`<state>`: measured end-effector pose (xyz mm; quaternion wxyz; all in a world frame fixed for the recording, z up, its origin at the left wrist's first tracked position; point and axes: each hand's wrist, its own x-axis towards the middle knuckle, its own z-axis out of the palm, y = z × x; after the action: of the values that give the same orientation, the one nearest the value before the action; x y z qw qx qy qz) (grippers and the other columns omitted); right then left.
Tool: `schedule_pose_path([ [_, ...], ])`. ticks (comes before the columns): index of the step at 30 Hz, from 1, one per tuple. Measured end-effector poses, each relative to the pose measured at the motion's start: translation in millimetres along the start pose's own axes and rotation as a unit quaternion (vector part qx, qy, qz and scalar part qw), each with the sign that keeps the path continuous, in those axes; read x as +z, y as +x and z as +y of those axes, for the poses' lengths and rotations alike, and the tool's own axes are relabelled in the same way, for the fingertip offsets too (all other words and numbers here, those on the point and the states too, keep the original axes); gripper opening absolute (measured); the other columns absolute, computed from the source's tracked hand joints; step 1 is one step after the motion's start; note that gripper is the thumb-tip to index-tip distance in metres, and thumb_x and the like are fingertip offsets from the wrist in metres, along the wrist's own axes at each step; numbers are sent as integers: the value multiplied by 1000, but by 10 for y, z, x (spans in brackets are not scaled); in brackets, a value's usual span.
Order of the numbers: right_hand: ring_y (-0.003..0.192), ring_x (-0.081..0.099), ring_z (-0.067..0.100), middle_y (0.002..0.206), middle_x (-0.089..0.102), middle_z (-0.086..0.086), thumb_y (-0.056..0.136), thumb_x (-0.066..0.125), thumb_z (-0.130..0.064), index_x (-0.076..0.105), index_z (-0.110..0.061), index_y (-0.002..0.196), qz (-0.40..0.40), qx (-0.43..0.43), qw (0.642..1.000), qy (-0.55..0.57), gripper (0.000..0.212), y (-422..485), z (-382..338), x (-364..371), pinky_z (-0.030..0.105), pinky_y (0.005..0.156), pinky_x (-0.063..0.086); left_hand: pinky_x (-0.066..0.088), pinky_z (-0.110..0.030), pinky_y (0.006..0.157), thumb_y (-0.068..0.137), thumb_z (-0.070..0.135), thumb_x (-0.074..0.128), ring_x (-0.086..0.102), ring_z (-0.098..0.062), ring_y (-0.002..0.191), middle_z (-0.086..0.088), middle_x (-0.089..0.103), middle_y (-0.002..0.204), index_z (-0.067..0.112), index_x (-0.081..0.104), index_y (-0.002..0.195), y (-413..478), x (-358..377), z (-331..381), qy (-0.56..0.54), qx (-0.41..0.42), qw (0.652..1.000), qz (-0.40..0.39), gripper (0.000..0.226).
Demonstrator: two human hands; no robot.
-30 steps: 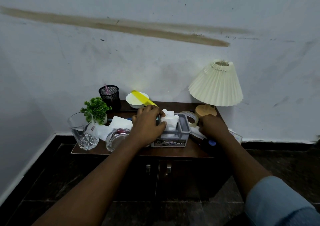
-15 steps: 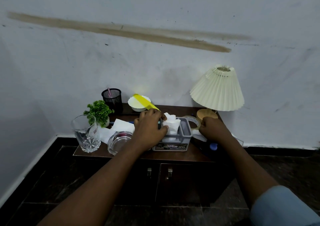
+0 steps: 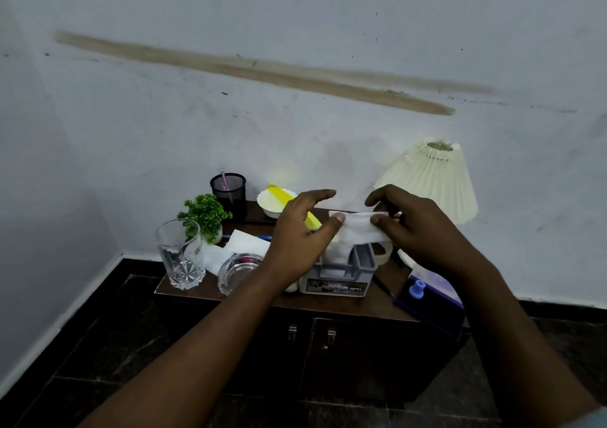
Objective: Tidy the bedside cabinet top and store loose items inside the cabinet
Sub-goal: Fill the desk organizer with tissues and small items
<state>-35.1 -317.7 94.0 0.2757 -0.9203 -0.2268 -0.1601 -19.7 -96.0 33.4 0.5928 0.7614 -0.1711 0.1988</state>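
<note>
White tissue is being stretched between the person's two hands, just above the grey organiser box that is sitting near the front of the cabinet top. The left hand is pinching one end of it between thumb and forefinger, the other fingers fanning out loosely; the right hand is pinching the opposite end, fingers curling over the top edge. More tissue is bunching inside the box's left compartment, below the piece being held.

From the head camera, the only view there is, the rest of the top is looking cluttered: a drinking glass is standing at the left front corner, a glass ashtray just beside it, loose paper lying behind them, a small green plant, a mesh pen holder and a white bowl with a yellow ruler leaning across it. A pleated lamp is standing at the right, and a dark blue box is overhanging the right front edge.

I would judge the person is folding or smoothing the tissue, early in the tidying, since both cabinet doors are sitting closed. The next move probably calls for folding the sheet flat, setting it down, then freeing a hand for a door handle
</note>
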Motion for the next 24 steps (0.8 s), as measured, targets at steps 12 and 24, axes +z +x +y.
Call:
schedule_pose_path([
  [12, 82, 71, 18, 110, 72, 6, 91, 76, -29, 60, -29, 130, -7, 170, 910, 379, 43, 57, -94, 355, 30, 70, 58, 58, -27, 68, 87, 4, 78, 72, -15, 78, -6, 78, 87, 10, 75, 90, 20, 9, -11, -233, -179, 955, -32, 7],
  [24, 55, 62, 9, 79, 75, 8, 91, 74, -10, 74, -7, 106, 43, 183, 914, 360, 15, 53, -77, 468, 20, 49, 48, 57, -24, 60, 95, 9, 70, 75, -15, 79, -7, 79, 90, 19, 81, 84, 12, 23, -31, -277, -234, 929, -76, 18],
])
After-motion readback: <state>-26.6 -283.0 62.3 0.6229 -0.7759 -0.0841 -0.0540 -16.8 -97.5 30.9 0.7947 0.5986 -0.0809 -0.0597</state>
